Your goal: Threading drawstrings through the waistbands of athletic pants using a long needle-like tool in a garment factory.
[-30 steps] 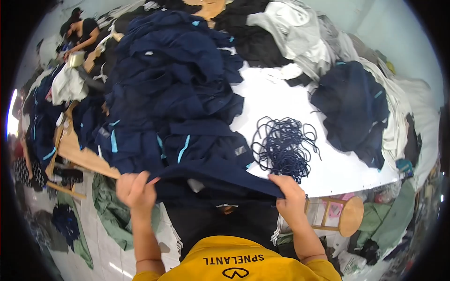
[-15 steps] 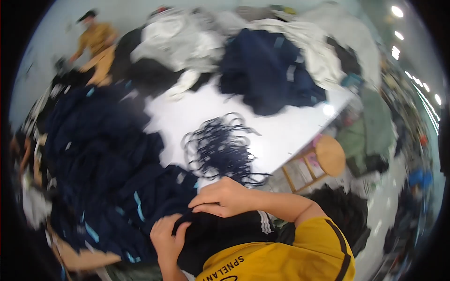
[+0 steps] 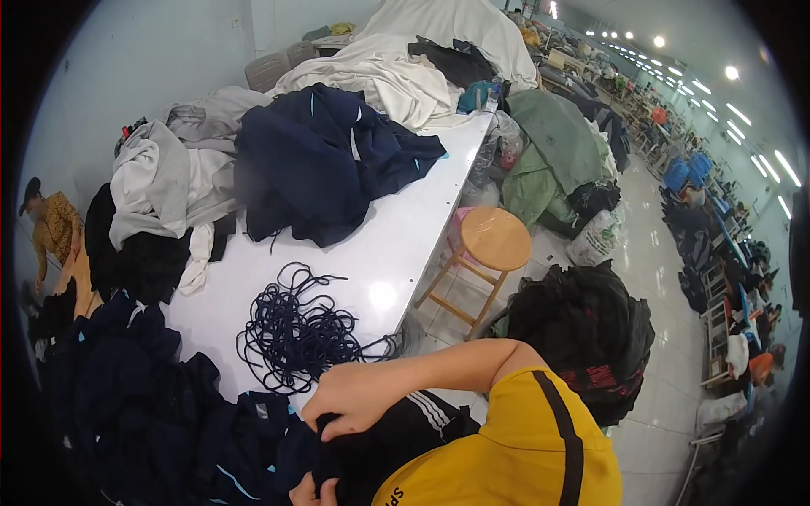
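Note:
My right hand (image 3: 354, 401) is closed on the edge of a dark navy garment (image 3: 291, 443), fingers bent round the cloth. Lower down, at the bottom edge, my left hand (image 3: 314, 491) pinches the same dark cloth between thumb and fingers; most of this hand is out of view. The garment runs into a large heap of navy garments (image 3: 152, 413) with light blue strips at my left. Just beyond my right hand, a tangle of navy cords (image 3: 299, 333) lies loose on the white table (image 3: 388, 253).
Another navy garment pile (image 3: 312, 164) and white and grey cloth (image 3: 173, 173) cover the table's far side. Beside its right edge stand a round wooden stool (image 3: 496, 239) and a big black bundle (image 3: 582, 337). At far left is a co-worker (image 3: 57, 228) in patterned clothing.
The view has swung to the right, so table, cords and piles sit further left in it. Both hands keep hold of the dark cloth and appear lower in the picture.

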`<state>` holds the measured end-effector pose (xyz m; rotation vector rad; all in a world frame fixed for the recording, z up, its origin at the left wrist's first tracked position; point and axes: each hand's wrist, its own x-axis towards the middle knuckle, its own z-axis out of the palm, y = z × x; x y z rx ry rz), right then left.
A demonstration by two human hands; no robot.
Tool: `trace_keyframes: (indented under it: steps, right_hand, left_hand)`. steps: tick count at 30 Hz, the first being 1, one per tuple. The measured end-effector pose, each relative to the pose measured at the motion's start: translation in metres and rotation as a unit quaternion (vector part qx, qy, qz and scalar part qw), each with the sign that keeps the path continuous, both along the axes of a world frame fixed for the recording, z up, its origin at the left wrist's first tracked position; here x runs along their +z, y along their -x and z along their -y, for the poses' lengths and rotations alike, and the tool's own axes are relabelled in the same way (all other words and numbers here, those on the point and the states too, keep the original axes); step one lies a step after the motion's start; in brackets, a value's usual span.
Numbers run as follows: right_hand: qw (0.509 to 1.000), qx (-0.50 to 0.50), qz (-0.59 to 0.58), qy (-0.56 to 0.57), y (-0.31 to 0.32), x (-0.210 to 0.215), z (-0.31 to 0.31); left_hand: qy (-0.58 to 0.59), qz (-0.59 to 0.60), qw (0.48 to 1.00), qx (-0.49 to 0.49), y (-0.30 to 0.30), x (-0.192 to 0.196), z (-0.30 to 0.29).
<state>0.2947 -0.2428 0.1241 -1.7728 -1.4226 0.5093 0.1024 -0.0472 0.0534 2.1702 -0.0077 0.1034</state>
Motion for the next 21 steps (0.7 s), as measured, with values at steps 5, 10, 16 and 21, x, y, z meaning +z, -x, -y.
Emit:
trace_keyframes:
  steps: [5, 10, 16, 21]
  right_hand:
    - [0.989, 0.147, -0.033, 0.009, 0.015, -0.032, -0.023]
    - [0.996, 0.042, -0.065, -0.033, 0.03, -0.019, -0.024]
    - [0.968, -0.131, -0.023, 0.213, 0.016, -0.082, -0.005]
    - [0.993, -0.024, 0.081, -0.086, 0.041, -0.061, -0.016]
  left_hand:
    - [-0.072, 0.032, 0.995, 0.064, -0.013, 0.0, 0.027]
    - [-0.231, 0.182, 0.938, 0.183, -0.01, -0.01, 0.013]
    - [-0.435, 0.228, 0.819, 0.296, 0.023, 0.046, -0.059]
    - [-0.417, 0.31, 0.84, 0.157, 0.006, 0.058, -0.072]
